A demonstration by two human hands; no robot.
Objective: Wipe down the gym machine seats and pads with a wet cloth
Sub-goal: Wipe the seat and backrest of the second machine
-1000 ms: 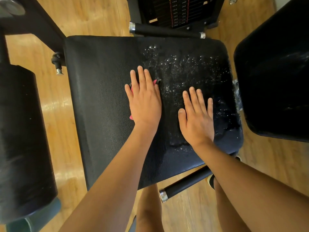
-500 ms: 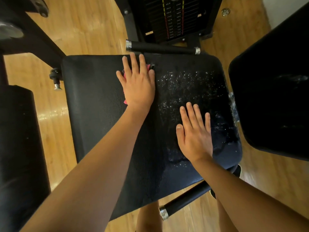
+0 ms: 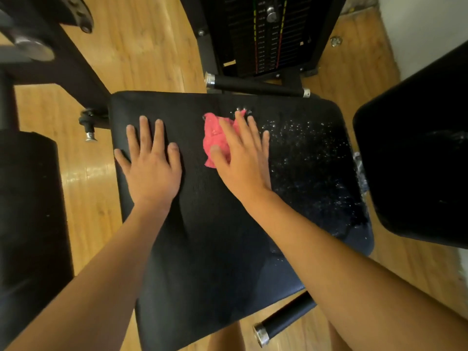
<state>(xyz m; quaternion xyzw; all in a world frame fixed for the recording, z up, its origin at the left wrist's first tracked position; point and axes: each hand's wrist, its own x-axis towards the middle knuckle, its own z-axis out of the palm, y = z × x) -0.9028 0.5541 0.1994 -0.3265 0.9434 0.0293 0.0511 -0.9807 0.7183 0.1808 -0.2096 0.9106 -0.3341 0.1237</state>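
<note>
Black seat (image 3: 215, 224) (wet), R hand (image 3: 243, 158) flat on cloth (image 3: 212, 138)

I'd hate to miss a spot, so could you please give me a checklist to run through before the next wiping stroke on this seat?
1. Right hand on pink cloth: ok, fingers lie flat on it.
2. Left hand out of the cloth's way: ok, flat on the seat, apart from the cloth.
3. Seat's right side wiped: not ok, droplets cover it.
4. Cloth wet enough: cannot tell.
5. Black pad at right wiped: cannot tell.
</note>
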